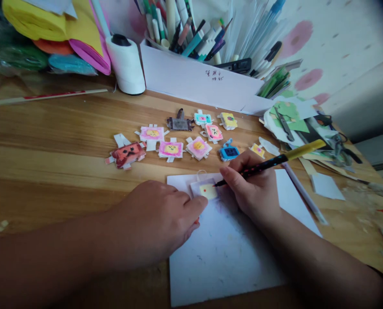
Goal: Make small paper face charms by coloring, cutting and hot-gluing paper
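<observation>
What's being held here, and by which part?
The right grip holds a black, yellow-ended pen by its barrel, near the tip. The left grip touches a small card; whether it's pinched is unclear.

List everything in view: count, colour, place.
Table: one, brown, below
Sheet: one, white, on table
Card: one, white-yellow, on sheet
Marker: one, black-yellow, at card
Decorated cutouts: ten, mixed, mid-table
Rod: one, pale, sheet's edge
Box: one, white, back
Pens: many, mixed, in box
Thread spool: one, white, back left
Folded materials: several, mixed, back left
Stick: one, tan-red, left
Scraps: several, mixed, right
Left hand: one, bare, at card
Right hand: one, bare, holding marker
</observation>
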Tool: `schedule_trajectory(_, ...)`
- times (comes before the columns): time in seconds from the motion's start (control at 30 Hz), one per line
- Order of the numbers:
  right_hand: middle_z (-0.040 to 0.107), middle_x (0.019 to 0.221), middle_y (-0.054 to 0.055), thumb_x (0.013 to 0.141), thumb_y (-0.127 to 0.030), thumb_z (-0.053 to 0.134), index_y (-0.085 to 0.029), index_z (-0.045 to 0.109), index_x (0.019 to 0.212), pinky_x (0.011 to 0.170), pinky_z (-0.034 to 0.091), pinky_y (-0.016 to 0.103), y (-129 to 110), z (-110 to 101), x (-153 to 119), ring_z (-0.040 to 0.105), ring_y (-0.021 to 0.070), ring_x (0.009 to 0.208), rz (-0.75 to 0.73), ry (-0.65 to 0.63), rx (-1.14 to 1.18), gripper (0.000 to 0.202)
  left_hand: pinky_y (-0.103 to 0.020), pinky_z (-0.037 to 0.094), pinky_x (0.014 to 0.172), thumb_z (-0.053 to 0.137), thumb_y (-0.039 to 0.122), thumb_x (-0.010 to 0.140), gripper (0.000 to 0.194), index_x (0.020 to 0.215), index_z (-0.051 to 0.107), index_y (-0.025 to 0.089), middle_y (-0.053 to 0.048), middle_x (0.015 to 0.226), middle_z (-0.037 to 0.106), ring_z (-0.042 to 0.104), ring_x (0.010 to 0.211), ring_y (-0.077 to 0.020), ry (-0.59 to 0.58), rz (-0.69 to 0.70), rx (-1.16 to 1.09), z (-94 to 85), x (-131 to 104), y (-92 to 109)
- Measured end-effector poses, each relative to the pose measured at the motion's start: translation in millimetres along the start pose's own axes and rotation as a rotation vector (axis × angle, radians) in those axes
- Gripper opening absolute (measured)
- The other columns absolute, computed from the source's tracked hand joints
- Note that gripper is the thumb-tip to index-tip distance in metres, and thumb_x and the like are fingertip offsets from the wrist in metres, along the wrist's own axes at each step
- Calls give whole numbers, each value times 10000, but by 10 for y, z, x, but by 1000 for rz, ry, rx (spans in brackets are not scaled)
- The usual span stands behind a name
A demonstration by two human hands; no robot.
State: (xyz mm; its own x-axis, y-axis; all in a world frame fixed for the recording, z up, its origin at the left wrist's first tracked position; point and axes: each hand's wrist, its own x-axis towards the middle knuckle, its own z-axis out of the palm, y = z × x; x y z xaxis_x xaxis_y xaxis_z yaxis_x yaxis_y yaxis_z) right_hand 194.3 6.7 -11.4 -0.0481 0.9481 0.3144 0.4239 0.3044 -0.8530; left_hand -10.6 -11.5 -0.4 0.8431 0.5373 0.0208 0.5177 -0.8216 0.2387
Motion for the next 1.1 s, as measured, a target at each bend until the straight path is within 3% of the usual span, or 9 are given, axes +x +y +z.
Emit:
schedule_trajectory(0.2, 427, 539, -63, 771, -172, 619, -204, 446, 614, 453, 318, 235, 12, -13, 15, 390, 88, 495, -17, -44, -29, 236, -400, 525, 569, 468, 281, 905, 243, 1081, 593, 170, -48, 780, 705, 674, 666, -257, -25, -20, -7, -24, 11, 1)
schedule_trajectory(0.5, 450, 540, -57, 776, -201, 614, -209, 450, 625, 458, 332, 244, -3, -8, 18, 408, 94, 494, -9, -59, -58, 223, -342, 483, 540, 460, 270, 894, 241, 1088, 580, 191, -29, 709, 686, 654, 612, -231, 32, -4, 11, -4, 16, 0)
schedule_trajectory(1.1, 443, 527, -63, 777, -178, 612, -207, 446, 624, 440, 325, 223, -22, 5, 16, 394, 85, 481, -21, -74, -85, 228, -325, 480, 571, 470, 261, 883, 285, 1144, 558, 189, -51, 750, 712, 673, 662, -230, -43, -42, -9, -10, 21, 3)
